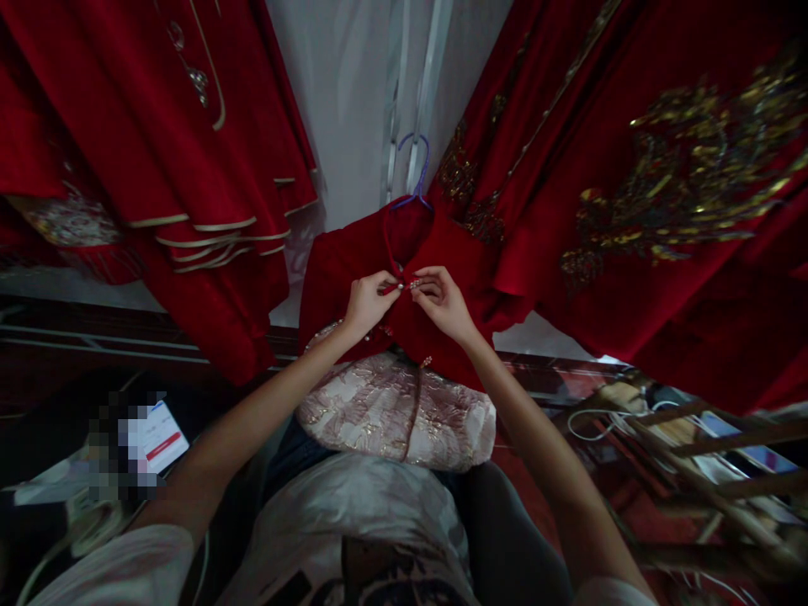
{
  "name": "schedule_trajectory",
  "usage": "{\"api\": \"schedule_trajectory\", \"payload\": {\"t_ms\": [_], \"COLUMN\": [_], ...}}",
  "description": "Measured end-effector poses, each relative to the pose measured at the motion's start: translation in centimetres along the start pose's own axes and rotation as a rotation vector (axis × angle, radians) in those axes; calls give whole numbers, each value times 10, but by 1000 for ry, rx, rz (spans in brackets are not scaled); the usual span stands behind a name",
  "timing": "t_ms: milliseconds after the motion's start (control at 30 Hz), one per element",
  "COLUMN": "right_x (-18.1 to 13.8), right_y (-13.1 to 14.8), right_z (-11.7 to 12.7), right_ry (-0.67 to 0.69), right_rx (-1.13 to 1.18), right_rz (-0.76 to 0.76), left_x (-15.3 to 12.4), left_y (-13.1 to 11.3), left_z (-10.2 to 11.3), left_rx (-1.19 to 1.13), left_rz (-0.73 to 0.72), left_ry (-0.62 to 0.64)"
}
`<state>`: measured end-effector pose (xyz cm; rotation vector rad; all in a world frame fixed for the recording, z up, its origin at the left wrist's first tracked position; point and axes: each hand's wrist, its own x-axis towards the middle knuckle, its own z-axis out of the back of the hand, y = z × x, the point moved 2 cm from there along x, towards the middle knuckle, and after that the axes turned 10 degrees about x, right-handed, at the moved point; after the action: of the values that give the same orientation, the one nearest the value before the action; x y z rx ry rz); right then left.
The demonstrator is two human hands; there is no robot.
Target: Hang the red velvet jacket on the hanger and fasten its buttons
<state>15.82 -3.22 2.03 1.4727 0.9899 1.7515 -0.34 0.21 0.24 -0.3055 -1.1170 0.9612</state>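
A short red jacket with a stand-up collar hangs from a purple hanger in front of me. My left hand is closed in a pinch on one front edge, just below the collar, where a small shiny bead shows at the fingertips. Close beside it, my right hand pinches a beaded fastening on the opposite front edge. Whether the two halves are joined is too small to tell. Lower on the jacket another beaded fastening lies apart. Beneath the jacket shows a pale pink and gold brocade garment.
Long red garments with pale piping hang on the left. On the right hangs red clothing with gold sequin embroidery. A lit phone is at lower left. A wooden rack with cables stands at lower right.
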Motion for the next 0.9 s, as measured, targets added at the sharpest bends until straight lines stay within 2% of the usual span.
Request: {"api": "schedule_trajectory", "payload": {"t_ms": [233,467,633,900], "right_x": [3,2,-1,3], "right_y": [2,15,22,23], "right_z": [-1,-8,-8,-1], "right_ry": [-27,-109,-133,-117], "right_rx": [-65,-201,-276,-263], "right_rz": [16,101,129,139], "left_x": [-2,3,10,14], "left_y": [-18,-32,-37,-39], "left_z": [16,28,31,28], "left_rx": [365,518,535,558], "left_rz": [-220,-424,-453,-486], "left_ry": [117,208,249,281]}}
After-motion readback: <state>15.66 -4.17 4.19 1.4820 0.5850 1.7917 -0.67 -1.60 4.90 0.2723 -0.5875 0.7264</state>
